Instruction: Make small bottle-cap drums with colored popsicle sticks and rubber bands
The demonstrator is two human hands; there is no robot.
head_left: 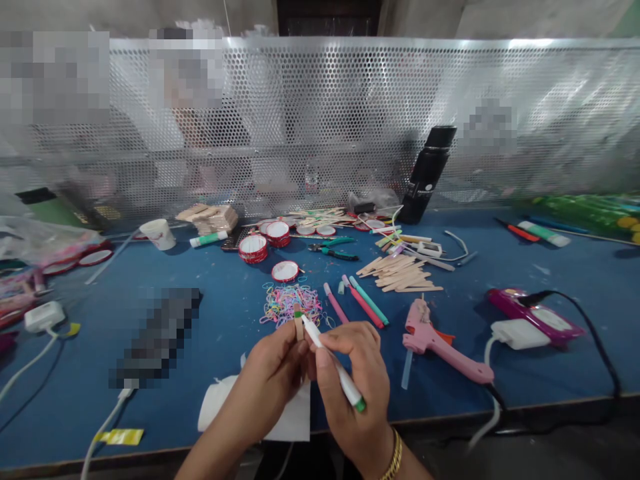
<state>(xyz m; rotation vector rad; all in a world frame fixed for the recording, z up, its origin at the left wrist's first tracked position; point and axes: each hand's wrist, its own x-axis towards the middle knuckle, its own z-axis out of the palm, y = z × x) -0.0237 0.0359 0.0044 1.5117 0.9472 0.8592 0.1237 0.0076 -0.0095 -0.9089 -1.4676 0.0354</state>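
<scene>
Between the fingers of my left hand stands a wooden craft stick, with a green band coloured near its upper end. My right hand grips a white marker with a green end cap, its tip against or very close to the stick. Just beyond both hands lies a heap of small pastel rubber bands. A white sheet of paper is partly hidden under my left wrist. Right of the heap are a pink marker, a red marker and a teal marker.
A pink glue gun and a purple power strip with cables lie on the right. Craft sticks, pliers, red-rimmed tape rolls and a black bottle stand further back. A phone lies left; a perforated metal screen closes the far side.
</scene>
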